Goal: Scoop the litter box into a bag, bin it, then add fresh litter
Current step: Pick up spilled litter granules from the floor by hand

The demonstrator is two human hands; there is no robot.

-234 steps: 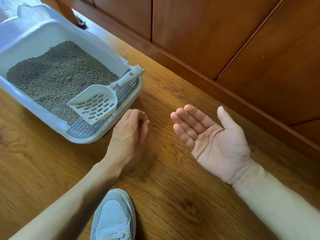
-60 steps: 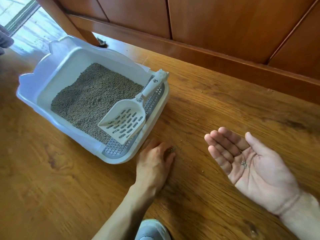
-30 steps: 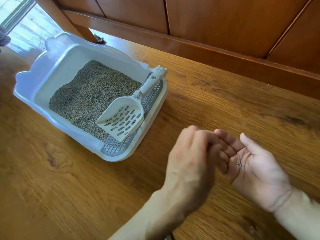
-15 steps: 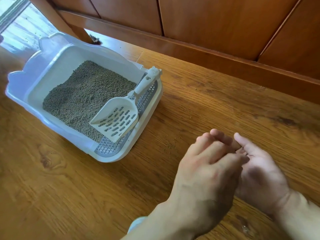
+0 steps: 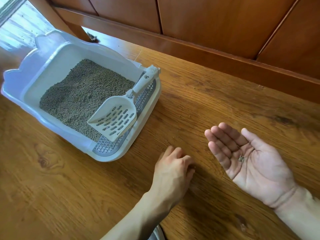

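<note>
- Head view, looking down on a wooden floor (image 5: 52, 179): the scoop (image 5: 117, 116) lies inside the litter box (image 5: 26, 78), up and to the left of both hands.
- Its long axis runs diagonally, with the handle pointing up-right to the box's far corner and resting on the rim there, and the slotted blade pointing down-left, lying partly on the grey litter (image 5: 81, 96) and partly over the grey grid at the box's near end.
- The right hand (image 5: 249, 161) is held palm up with fingers straight and close together, and a small cluster of litter pellets (image 5: 241, 158) sits in the palm.
- The left hand (image 5: 173, 170) is palm down on the floor, just left of the right hand and just below the box's near corner; its fingers are curled, tips at the boards. I cannot tell whether they pinch anything.
- A few stray crumbs (image 5: 184, 116) lie on the floor above the hands.
- Half a second ago the left hand was over the right palm, covering it; now it is back down on the floor and the palm is uncovered. Scoop and box lie as before.
</note>
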